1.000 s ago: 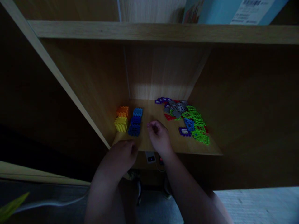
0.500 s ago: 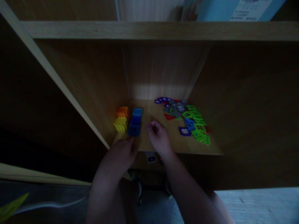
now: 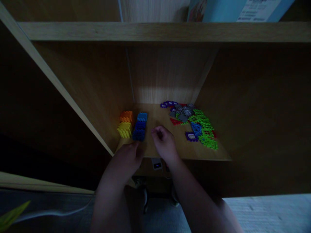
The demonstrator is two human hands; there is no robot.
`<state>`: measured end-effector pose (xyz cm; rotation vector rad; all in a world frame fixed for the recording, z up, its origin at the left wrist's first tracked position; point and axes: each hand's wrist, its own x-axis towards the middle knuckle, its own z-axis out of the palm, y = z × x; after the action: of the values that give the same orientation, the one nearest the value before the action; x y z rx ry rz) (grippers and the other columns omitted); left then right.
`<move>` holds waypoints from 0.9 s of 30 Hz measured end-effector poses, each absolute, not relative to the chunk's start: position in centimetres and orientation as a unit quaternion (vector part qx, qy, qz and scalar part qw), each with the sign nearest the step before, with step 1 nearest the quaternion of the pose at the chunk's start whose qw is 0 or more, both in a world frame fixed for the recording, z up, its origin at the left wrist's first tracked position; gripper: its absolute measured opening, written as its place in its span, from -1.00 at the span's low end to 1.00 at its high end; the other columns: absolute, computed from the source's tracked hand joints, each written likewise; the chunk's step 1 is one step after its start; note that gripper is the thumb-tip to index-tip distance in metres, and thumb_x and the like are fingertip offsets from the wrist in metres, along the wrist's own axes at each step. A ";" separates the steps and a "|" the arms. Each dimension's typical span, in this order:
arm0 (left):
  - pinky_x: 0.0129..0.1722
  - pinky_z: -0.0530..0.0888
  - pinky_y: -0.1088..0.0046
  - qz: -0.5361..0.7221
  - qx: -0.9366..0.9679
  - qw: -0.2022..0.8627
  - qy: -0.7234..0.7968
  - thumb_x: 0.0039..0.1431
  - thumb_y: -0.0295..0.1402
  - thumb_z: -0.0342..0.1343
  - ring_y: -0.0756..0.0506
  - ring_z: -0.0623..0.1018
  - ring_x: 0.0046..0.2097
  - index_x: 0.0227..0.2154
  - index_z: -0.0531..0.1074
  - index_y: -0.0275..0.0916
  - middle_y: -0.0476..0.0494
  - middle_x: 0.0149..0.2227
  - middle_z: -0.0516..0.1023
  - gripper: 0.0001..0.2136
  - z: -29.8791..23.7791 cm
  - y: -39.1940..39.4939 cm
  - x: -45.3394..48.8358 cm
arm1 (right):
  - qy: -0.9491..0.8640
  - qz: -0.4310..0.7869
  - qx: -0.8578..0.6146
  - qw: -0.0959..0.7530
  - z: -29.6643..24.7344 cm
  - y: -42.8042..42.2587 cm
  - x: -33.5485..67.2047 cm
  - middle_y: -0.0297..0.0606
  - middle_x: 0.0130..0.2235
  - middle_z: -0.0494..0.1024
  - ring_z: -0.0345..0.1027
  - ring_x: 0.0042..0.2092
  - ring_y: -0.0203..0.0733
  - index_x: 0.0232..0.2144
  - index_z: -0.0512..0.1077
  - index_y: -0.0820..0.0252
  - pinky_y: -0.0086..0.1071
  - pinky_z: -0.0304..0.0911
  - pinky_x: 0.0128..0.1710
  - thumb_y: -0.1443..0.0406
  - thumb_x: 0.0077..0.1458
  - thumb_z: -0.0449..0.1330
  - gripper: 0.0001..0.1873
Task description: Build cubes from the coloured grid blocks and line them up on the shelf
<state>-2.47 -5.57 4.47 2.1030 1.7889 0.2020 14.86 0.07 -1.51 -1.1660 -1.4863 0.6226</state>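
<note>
My left hand [image 3: 126,159] is at the shelf's front edge, just before a stack of dark blue toothed plastic tiles [image 3: 139,135]. Its fingertips come close to that stack; whether they touch it is hard to see, and most of the fingers are hidden under the hand. Over the middle of the shelf, my right hand [image 3: 165,144] is curled into a loose fist, with no piece visible in it. Behind the dark blue stack stand a blue stack [image 3: 140,125] and a light blue stack [image 3: 142,116]. Yellow tiles [image 3: 124,129] and orange tiles [image 3: 126,116] are stacked to their left.
A loose heap of green tiles [image 3: 203,121], grey pieces [image 3: 186,111] and a red triangle [image 3: 175,121] spreads on the right. A purple window tile [image 3: 191,136] lies nearby. Cabinet walls enclose the shelf, with an upper board [image 3: 155,31] above bearing a blue box [image 3: 221,11].
The view has shifted very slightly. Both hands keep nearly the same place and shape, and the tiles stay where they were.
</note>
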 end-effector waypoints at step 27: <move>-0.30 0.32 0.38 0.172 0.804 0.220 0.525 0.49 -0.31 -0.01 -0.12 0.63 -0.29 -0.33 0.48 -0.17 -0.10 -0.36 0.64 -0.75 3.0 -4.3 1.2 | -0.612 -0.089 -0.764 0.183 2.3 -4.1 32.2 0.19 -0.03 0.64 0.55 0.01 0.27 0.06 0.56 0.29 0.01 0.39 0.02 0.15 0.36 0.25 -0.63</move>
<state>1.22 -4.26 2.97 2.2241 1.4514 0.4765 32.15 -4.13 2.30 -2.1547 -1.7265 -0.2518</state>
